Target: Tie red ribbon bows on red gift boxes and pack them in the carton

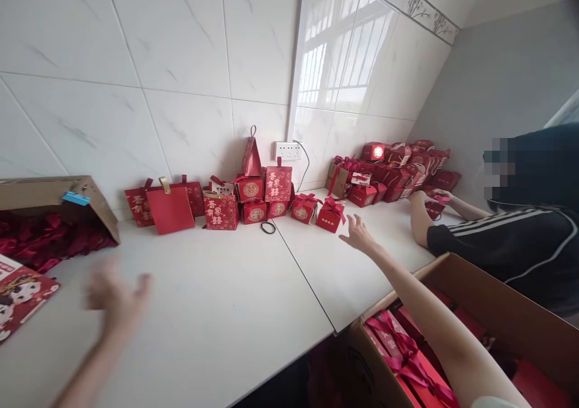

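My left hand point(115, 299), smeared by motion, hovers over the white table with its thumb spread away from the fingers and nothing visible in it. Left of it lies a red printed card or packet point(27, 296). Behind that, a tipped cardboard box point(102, 206) holds dark red ribbon bows point(58, 236). My right hand point(359, 236) reaches out with fingers apart, just right of a small red gift box point(329, 216) tied with a ribbon bow. Whether its fingertips touch the bow I cannot tell. Another bow-tied box point(304, 208) stands beside that one.
Red gift bags point(170, 209) and stacked gift boxes point(251, 188) line the tiled wall. A black ring point(268, 228) lies before them. More red boxes point(398, 173) are piled at the right, near a co-worker's hands point(436, 198). Under my right arm stands an open carton point(506, 293) of gift boxes.
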Demonstrator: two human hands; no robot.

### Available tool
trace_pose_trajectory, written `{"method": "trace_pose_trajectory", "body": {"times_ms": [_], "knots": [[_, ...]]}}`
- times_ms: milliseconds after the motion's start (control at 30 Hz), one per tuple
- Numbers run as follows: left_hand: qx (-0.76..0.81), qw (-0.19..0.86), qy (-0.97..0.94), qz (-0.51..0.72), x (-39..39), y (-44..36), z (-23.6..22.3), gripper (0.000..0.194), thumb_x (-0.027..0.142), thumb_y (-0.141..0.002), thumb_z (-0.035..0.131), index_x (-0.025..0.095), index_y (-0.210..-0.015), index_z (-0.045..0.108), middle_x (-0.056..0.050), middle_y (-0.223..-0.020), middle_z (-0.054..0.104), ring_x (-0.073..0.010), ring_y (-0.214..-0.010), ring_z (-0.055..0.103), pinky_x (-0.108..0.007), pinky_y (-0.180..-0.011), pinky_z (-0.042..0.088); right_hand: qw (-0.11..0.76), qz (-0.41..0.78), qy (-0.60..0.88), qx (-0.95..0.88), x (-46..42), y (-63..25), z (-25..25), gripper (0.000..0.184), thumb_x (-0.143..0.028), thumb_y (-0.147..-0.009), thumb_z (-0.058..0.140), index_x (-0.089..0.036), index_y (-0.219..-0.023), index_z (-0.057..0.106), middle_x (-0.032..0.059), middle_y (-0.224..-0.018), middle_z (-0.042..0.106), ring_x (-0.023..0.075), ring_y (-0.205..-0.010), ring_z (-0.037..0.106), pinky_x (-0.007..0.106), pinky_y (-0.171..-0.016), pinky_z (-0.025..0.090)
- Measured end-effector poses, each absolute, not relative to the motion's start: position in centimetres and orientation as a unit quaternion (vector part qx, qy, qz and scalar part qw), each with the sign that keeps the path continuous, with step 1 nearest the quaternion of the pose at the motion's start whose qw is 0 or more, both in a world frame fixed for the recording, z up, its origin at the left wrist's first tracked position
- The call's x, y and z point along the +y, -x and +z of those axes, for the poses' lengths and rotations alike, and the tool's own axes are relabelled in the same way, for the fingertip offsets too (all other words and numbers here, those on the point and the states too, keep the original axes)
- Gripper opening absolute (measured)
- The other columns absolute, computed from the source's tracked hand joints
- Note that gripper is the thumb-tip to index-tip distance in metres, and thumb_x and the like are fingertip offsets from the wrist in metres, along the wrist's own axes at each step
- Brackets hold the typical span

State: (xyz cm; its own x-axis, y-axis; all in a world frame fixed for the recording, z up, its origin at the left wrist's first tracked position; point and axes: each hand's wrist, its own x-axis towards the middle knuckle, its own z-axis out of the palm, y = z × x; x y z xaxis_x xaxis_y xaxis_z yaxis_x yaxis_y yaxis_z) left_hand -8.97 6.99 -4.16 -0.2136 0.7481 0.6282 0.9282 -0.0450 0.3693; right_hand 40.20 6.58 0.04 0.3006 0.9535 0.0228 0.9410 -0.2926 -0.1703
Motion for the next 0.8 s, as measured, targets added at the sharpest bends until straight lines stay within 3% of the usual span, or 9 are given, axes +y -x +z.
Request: {"method": "trace_pose_trajectory", "body": {"times_ms": [67,167,267,367,600,667,733,800], "knots": [[-0.621,0.09,0.68,-0.378,5.4,6.3,-6.3,0.04,0.031,-0.083,0.048,0.021,-0.121,0.047,-0.011,-0.13,0.051,-0.0308,-0.124,0.046,-0.048,-0.096,0.041,0.09,0.044,0.815,-0.571,10.4,-40.8,0.9,0.082,-0.03,-0.081,0.057,-0.005,-0.144,0.012,0.0261,-0.151,0.007,0.0375,-0.14,0.012,0.045,-0.106,0.028],[-0.54,0.019,0.776,-0.324,3.5,2.0,-9.4,0.042,0.027,-0.082,0.042,0.022,-0.123,0.047,-0.014,-0.136,0.046,-0.0307,-0.128,0.042,-0.049,-0.096,0.04,0.099,0.071,0.82,-0.56,14.2,-41.4,1.8,0.091,-0.033,-0.074,0.064,-0.012,-0.145,0.01,0.0238,-0.151,0.011,0.0369,-0.141,0.009,0.046,-0.104,0.031],[-0.55,-0.026,0.777,-0.304,2.9,-0.1,-10.9,0.043,0.022,-0.081,0.042,0.022,-0.124,0.047,-0.013,-0.134,0.048,-0.0293,-0.129,0.042,-0.049,-0.096,0.041,0.096,0.108,0.817,-0.558,15.5,-41.5,1.8,0.092,-0.033,-0.07,0.066,-0.015,-0.144,0.013,0.023,-0.147,0.023,0.0352,-0.136,0.026,0.041,-0.096,0.041],[-0.555,-0.055,0.768,-0.314,3.0,0.1,-11.0,0.039,0.019,-0.081,0.042,0.023,-0.119,0.05,-0.01,-0.127,0.053,-0.0268,-0.126,0.045,-0.046,-0.096,0.043,0.093,0.13,0.819,-0.55,14.8,-41.1,1.4,0.089,-0.037,-0.072,0.063,-0.01,-0.142,0.015,0.0263,-0.139,0.031,0.0354,-0.123,0.044,0.038,-0.086,0.047],[-0.536,-0.117,0.761,-0.347,4.0,-0.2,-10.1,0.035,0.023,-0.082,0.042,0.019,-0.116,0.049,-0.013,-0.126,0.054,-0.0274,-0.125,0.045,-0.049,-0.099,0.041,0.102,0.119,0.772,-0.617,9.1,-32.8,1.4,0.099,-0.041,-0.066,0.069,-0.015,-0.143,0.012,0.0209,-0.129,0.04,0.0368,-0.117,0.047,0.04,-0.09,0.043],[-0.539,-0.156,0.737,-0.376,4.1,-0.5,-9.5,0.038,0.028,-0.082,0.044,0.018,-0.119,0.046,-0.015,-0.127,0.052,-0.0279,-0.125,0.046,-0.05,-0.102,0.038,0.111,0.117,0.746,-0.645,6.8,-28.2,1.6,0.1,-0.051,-0.068,0.065,-0.02,-0.144,0.007,0.018,-0.133,0.038,0.0345,-0.12,0.046,0.038,-0.089,0.043],[-0.548,-0.207,0.704,-0.402,3.6,-0.4,-8.6,0.046,0.035,-0.083,0.045,0.018,-0.125,0.04,-0.016,-0.132,0.048,-0.0286,-0.127,0.043,-0.051,-0.104,0.035,0.106,0.126,0.732,-0.661,4.4,-23.7,2.4,0.099,-0.062,-0.072,0.055,-0.015,-0.144,0.005,0.0228,-0.131,0.039,0.0374,-0.112,0.053,0.042,-0.084,0.045],[-0.549,-0.258,0.673,-0.423,2.6,0.2,-7.6,0.055,0.041,-0.083,0.045,0.018,-0.131,0.033,-0.016,-0.14,0.04,-0.0292,-0.132,0.036,-0.053,-0.107,0.03,0.047,0.174,0.686,-0.705,2.3,-20.2,3.8,0.107,-0.071,-0.07,0.052,-0.008,-0.144,0.009,0.026,-0.12,0.051,0.0396,-0.103,0.058,0.045,-0.081,0.045]]}}
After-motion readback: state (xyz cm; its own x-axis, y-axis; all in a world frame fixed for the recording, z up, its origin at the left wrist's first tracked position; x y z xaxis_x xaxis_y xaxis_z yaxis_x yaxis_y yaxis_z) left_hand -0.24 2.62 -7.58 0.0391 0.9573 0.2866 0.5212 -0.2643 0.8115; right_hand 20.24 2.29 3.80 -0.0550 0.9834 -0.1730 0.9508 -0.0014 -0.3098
